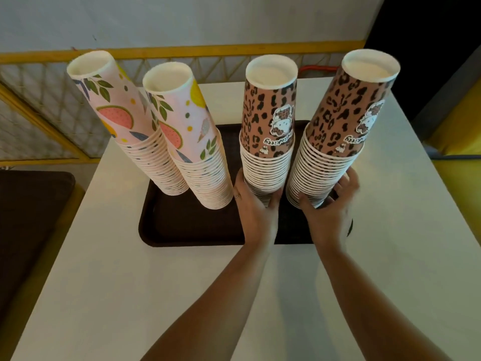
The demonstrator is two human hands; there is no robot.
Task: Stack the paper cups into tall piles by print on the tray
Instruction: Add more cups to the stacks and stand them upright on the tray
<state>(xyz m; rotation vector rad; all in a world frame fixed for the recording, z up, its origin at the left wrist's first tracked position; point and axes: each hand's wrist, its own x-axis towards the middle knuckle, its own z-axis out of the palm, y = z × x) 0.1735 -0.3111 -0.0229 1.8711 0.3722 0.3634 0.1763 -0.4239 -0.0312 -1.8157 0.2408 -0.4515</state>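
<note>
Head view: four cup piles [265,142] on tray [187,225].

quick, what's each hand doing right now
Left hand: closed around the base of the inner leopard stack.
Right hand: closed around the outer leopard stack.

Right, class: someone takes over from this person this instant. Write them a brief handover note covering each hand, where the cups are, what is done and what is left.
Left hand: wrapped around the base of the left leopard-print stack.
Right hand: wrapped around the base of the right leopard-print stack.
Position: four upside-down stacks stand on the dark brown tray; two fruit-print stacks on its left, untouched, both leopard ones on its right.
Done: cups sorted by print; no loose cups visible.
Left: possibly merge same-print pairs into taller piles, or simply steady and release.
</note>
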